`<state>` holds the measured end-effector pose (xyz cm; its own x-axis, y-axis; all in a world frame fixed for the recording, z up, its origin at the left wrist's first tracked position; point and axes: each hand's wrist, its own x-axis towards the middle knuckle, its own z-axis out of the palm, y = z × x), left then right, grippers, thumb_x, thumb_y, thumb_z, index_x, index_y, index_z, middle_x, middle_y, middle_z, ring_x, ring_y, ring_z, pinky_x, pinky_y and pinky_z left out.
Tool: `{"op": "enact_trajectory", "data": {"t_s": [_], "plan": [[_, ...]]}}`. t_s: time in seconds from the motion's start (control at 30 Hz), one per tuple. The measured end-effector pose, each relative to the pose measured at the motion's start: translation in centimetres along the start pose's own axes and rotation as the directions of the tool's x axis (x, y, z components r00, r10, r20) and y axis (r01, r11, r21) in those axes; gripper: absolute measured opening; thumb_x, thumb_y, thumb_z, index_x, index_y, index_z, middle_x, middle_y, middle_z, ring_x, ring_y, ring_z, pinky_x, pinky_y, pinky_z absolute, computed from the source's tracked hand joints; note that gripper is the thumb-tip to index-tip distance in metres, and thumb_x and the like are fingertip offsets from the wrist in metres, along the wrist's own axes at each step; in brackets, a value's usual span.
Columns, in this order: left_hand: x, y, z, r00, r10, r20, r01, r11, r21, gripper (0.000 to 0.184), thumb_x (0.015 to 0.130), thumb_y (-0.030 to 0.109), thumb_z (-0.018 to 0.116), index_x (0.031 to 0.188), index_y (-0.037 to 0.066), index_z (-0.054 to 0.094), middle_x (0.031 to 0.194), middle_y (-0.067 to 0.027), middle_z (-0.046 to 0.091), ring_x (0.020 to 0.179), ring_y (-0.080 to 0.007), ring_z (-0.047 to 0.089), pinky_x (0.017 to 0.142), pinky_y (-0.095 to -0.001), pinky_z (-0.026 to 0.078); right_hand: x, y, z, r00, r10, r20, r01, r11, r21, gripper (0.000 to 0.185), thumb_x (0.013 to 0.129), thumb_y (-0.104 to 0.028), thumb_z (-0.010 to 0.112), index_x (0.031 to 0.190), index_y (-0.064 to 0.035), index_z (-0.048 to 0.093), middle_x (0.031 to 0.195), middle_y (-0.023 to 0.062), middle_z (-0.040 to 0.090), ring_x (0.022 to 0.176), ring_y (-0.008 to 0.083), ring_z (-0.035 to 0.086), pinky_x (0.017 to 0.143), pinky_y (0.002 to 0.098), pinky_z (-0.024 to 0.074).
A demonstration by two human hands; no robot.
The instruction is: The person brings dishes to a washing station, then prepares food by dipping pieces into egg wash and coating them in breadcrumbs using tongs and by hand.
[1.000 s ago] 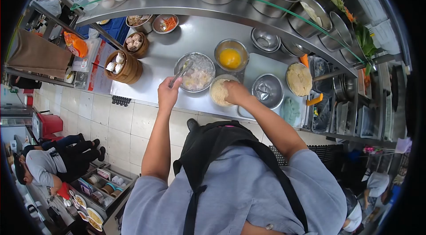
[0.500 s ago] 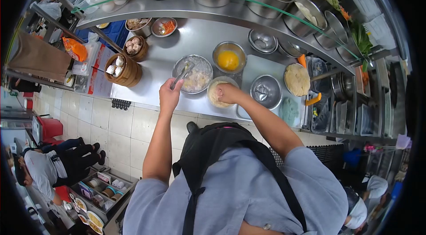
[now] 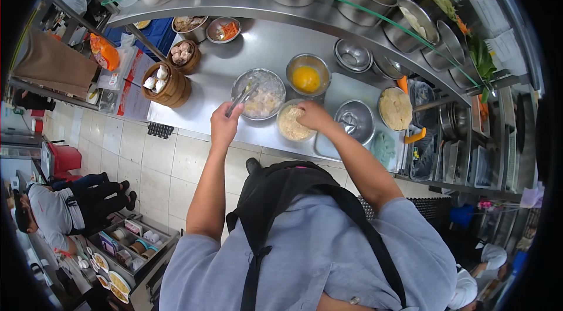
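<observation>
My left hand [image 3: 223, 125] is closed round metal tongs [image 3: 239, 100], whose tips reach over a steel bowl [image 3: 262, 116] of pale, flour-coated pieces. My right hand [image 3: 315, 116] is at the right side of a bowl of breadcrumbs [image 3: 291, 125], its fingers curled together over the crumbs. Whatever those fingers hold, if anything, is hidden. Behind the crumbs stands a steel bowl of beaten egg [image 3: 307, 78]. To the right of my right hand, a steel bowl [image 3: 355, 121] rests on a pale cutting board [image 3: 346, 89].
Bamboo steamers [image 3: 175, 93] with buns stand at left, near a bowl of shredded carrot [image 3: 226, 31]. A metal shelf [image 3: 246, 7] with pots, eggs and greens crosses above the counter. At right is a round container of pale food [image 3: 395, 108]. A co-worker [image 3: 58, 211] stands lower left.
My right hand has drawn back up and to the right, from within the breadcrumbs to the bowl's right side, uncovering more crumbs. My left hand keeps the tongs at the flour bowl.
</observation>
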<state>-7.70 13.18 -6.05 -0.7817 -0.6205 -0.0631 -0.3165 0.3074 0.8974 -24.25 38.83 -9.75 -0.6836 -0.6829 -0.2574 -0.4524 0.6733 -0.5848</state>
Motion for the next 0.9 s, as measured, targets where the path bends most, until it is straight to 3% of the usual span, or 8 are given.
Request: {"op": "enact_trajectory", "data": {"t_s": [0.03,0.1,0.23,0.3,0.53,0.67,0.73,0.9], "plan": [[-0.1,0.1,-0.2,1.0,-0.012,0.0,0.012,1.0,-0.002,0.036,0.092,0.035,0.073,0.102,0.0,0.072,0.072,-0.005,0.066,0.065,-0.0135,0.056,0.064,-0.0309,0.046,0.8,0.5,-0.6,1.0,0.001,0.001,-0.001,1.0,-0.001,0.029,0.074,-0.007,0.065,0.102,-0.0032,0.071,0.106,0.0201,0.07,0.102,0.0356,0.068,0.09,0.0433,0.0538],[-0.2,0.0,-0.3,1.0,-0.024,0.003,0.024,1.0,-0.005,0.036,0.092,0.035,0.073,0.102,0.0,0.072,0.071,-0.0047,0.065,0.065,-0.0133,0.056,0.063,-0.0305,0.046,1.7,0.9,-1.9,0.965,0.013,0.264,-0.023,0.999,0.037,0.028,0.075,-0.009,0.064,0.101,-0.002,0.07,0.101,0.0215,0.071,0.098,0.035,0.069,0.087,0.0424,0.0538],[0.0,-0.2,-0.5,1.0,0.02,-0.011,-0.02,1.0,-0.013,0.032,0.094,0.03,0.074,0.101,-0.001,0.072,0.07,0.0034,0.057,0.064,-0.0065,0.046,0.058,-0.0259,0.039,1.3,-0.5,-2.4,0.995,0.078,0.055,-0.071,0.992,-0.104,0.026,0.077,-0.012,0.061,0.098,-0.0004,0.069,0.1,0.0228,0.071,0.096,0.0356,0.069,0.085,0.0419,0.0533],[-0.1,-0.3,-0.4,1.0,0.01,-0.005,-0.01,1.0,-0.02,0.032,0.094,0.03,0.074,0.101,-0.001,0.071,0.07,0.0036,0.057,0.064,-0.0064,0.046,0.058,-0.0259,0.038,2.3,-0.2,-0.4,0.972,0.031,0.232,-0.018,0.998,-0.059,0.025,0.079,-0.014,0.06,0.098,-0.0003,0.069,0.101,0.0233,0.071,0.097,0.0367,0.068,0.086,0.0425,0.0525],[0.0,-0.6,0.8,1.0,0.02,0.011,-0.02,1.0,-0.006,0.033,0.092,0.032,0.073,0.101,0.0,0.072,0.074,-0.0072,0.067,0.067,-0.0153,0.057,0.066,-0.0319,0.047,3.2,1.7,4.6,0.942,-0.089,0.323,0.106,0.994,-0.035,0.025,0.079,-0.019,0.066,0.096,-0.0008,0.069,0.097,0.0229,0.071,0.093,0.0387,0.068,0.087,0.0447,0.0526],[0.1,0.2,0.7,1.0,-0.021,0.021,0.021,0.999,-0.036,0.035,0.092,0.033,0.073,0.103,0.0,0.072,0.078,-0.0084,0.069,0.071,-0.0167,0.06,0.07,-0.0325,0.049,-0.6,-0.7,3.4,0.983,-0.093,0.158,0.097,0.995,-0.02,0.034,0.075,-0.02,0.072,0.104,-0.0028,0.067,0.101,0.0206,0.069,0.097,0.0376,0.067,0.09,0.0455,0.0525],[-0.2,-0.2,0.8,0.999,-0.034,0.032,0.035,0.999,-0.021,0.035,0.092,0.033,0.073,0.104,0.0,0.072,0.079,-0.0086,0.07,0.071,-0.0166,0.061,0.07,-0.0326,0.049,-2.0,-1.2,4.8,0.949,-0.171,-0.266,0.09,0.952,-0.291,0.046,0.07,-0.02,0.078,0.112,-0.0062,0.063,0.109,0.0179,0.067,0.101,0.0371,0.066,0.091,0.0468,0.053],[0.0,-0.2,1.0,0.999,0.008,0.034,-0.007,1.0,-0.025,0.036,0.092,0.034,0.073,0.104,0.0,0.072,0.081,-0.0091,0.072,0.074,-0.0163,0.063,0.071,-0.033,0.05,-0.6,-0.8,5.9,0.973,-0.068,-0.22,-0.003,0.952,-0.307,0.054,0.068,-0.02,0.078,0.118,-0.0064,0.061,0.115,0.0178,0.065,0.105,0.0379,0.065,0.093,0.047,0.0529]]}}
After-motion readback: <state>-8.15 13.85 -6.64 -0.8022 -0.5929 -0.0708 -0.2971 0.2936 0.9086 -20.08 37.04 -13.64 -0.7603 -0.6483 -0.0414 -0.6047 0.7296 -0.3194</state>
